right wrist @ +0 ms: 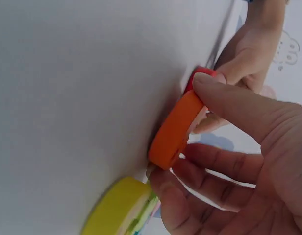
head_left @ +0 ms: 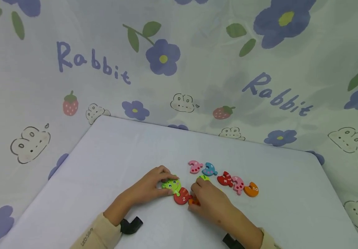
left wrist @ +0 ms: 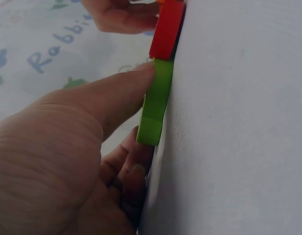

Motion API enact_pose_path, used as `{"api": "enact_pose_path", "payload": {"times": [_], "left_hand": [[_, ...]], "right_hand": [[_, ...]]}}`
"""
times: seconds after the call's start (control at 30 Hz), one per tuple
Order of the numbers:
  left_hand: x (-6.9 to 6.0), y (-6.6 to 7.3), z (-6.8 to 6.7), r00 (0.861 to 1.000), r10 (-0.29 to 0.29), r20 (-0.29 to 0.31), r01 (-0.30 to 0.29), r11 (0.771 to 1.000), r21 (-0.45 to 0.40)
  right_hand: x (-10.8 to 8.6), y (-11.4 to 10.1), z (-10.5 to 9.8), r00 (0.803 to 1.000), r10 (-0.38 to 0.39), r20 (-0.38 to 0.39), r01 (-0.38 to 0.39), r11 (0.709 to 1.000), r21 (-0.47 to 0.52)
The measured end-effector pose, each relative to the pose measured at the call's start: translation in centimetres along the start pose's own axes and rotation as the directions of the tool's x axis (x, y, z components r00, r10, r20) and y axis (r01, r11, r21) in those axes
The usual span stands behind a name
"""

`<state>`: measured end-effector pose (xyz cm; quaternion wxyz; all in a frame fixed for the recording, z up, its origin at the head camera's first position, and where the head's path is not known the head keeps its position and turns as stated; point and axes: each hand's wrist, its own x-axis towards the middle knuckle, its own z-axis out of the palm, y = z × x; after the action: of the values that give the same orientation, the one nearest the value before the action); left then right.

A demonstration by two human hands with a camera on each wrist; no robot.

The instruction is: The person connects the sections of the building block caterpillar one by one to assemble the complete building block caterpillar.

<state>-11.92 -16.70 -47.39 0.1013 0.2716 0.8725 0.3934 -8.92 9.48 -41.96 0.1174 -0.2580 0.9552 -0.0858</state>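
Low, left hand (head_left: 152, 184) pinches green piece (head_left: 172, 185), right hand (head_left: 209, 197) orange piece (right wrist: 175, 129).

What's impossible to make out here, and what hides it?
Held orange puzzle piece: number unreadable; right grip covers most, head view; edge-on, right wrist view.
Lime puzzle piece: partly hidden behind that grip, head view.
Same right grip: cut off by top edge, left wrist view.
Right black wrist device: cut off by bottom edge, head view.

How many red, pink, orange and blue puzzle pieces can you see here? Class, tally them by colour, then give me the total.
Red pieces: 2
Pink pieces: 2
Orange pieces: 2, one in the right hand
Blue piece: 1
Total: 7
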Motion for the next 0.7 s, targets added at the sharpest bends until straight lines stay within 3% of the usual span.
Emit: {"api": "enact_pose_path", "payload": {"times": [0.13, 0.5, 0.7], "left_hand": [[0.03, -0.04, 0.02, 1.0, 0.002, 0.0, -0.002, 1.0, 0.008], [0.02, -0.01, -0.1, 1.0, -0.001, -0.001, 0.001, 1.0, 0.023], [0.07, -0.08, 0.0, 1.0, 0.001, 0.01, -0.001, 1.0, 0.004]], "right_hand": [[-0.01, 0.1, -0.33, 0.999, -0.048, -0.016, 0.048, 0.999, 0.009], [-0.05, 0.51, -0.21, 0.988, -0.146, 0.057, 0.152, 0.982, -0.114], [-0.04, 0.68, -0.37, 0.983, -0.168, 0.072, 0.176, 0.978, -0.116]]}}
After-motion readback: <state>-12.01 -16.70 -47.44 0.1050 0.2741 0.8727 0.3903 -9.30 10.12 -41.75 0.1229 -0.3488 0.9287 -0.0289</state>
